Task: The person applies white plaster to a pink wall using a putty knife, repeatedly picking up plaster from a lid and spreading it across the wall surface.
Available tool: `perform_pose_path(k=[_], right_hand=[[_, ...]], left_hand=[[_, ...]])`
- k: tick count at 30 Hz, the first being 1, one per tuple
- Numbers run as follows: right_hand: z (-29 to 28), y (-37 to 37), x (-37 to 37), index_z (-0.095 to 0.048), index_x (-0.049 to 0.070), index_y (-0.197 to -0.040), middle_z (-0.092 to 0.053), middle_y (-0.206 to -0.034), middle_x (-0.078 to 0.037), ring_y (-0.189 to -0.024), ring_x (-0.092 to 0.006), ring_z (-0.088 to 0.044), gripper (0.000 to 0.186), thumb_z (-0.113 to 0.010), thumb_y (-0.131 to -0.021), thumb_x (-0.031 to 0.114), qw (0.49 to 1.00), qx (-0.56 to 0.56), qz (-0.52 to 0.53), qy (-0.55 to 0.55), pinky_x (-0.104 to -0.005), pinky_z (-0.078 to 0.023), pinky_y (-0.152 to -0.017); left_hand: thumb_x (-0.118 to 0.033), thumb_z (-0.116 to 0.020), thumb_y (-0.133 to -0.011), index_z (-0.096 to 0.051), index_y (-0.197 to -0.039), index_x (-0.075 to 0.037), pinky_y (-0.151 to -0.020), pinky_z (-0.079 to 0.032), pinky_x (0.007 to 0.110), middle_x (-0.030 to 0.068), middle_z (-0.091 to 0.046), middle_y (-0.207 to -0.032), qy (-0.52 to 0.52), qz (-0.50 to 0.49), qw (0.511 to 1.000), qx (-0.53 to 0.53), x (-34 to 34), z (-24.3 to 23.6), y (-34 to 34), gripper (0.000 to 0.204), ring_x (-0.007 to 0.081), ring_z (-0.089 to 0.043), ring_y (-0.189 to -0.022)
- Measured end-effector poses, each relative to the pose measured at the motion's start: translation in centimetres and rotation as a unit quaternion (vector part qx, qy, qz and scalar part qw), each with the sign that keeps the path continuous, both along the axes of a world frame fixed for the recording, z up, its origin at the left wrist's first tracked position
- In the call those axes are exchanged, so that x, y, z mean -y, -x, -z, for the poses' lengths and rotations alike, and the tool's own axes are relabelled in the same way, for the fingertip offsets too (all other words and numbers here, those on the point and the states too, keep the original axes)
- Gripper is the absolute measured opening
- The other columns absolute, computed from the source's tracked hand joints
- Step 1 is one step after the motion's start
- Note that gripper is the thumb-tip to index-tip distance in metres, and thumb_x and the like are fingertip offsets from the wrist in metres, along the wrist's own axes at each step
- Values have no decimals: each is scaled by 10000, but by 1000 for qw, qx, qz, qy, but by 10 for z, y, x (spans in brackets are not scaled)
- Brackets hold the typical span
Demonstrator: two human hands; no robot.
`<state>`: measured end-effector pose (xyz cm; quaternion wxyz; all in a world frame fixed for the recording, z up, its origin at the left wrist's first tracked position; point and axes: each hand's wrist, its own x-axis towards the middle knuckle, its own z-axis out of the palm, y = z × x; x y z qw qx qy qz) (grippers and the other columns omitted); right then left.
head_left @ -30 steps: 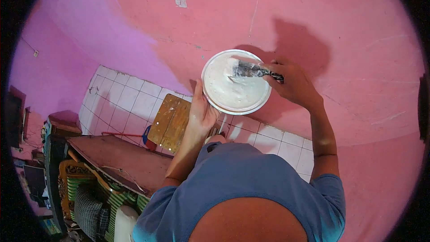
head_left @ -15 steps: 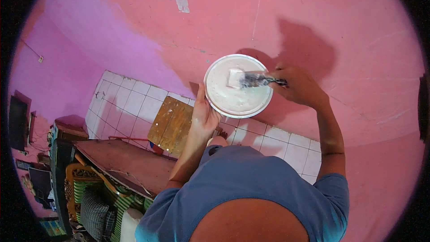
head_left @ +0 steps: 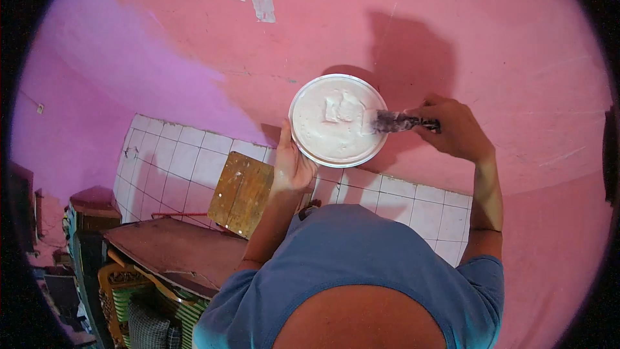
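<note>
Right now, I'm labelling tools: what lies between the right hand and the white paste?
In the head view, a putty knife: handle in the right hand, blade over the white paste.

floor: white square tiles, dark joints | on it: brown wooden stool, pale-spotted top

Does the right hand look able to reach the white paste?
Likely yes: the right hand holds a scraper with its tip over the open tub, and no lid covers the white paste.

White-speckled wooden top over pale tiled floor, thin red rod nearby, reddish-brown board beside green-striped seat, dark checked cushion on it
</note>
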<state>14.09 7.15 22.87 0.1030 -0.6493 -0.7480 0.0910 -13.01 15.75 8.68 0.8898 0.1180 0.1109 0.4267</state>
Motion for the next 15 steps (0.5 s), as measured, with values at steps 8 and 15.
perform_pose_path(k=[8,15], right_hand=[[35,58,-43,-672,118,-1084,-584,-862,-87,-651,-228,-565,275,-664,-809,113,988,-68,-49,-128,-336,-462,-604],[27,80,-35,-676,115,-1070,-582,-856,-83,-672,-228,-581,258,-655,-816,147,998,-37,-25,-34,-341,-461,-598]], left_hand=[[-465,-300,-985,-360,-1368,-38,-999,-445,434,162,-460,-1354,22,79,993,87,-26,5,25,577,280,-487,-1219],[-464,-271,-993,-378,-1357,-31,-997,-439,433,160,-488,-1326,13,123,987,101,-41,23,41,576,267,-497,-1207]])
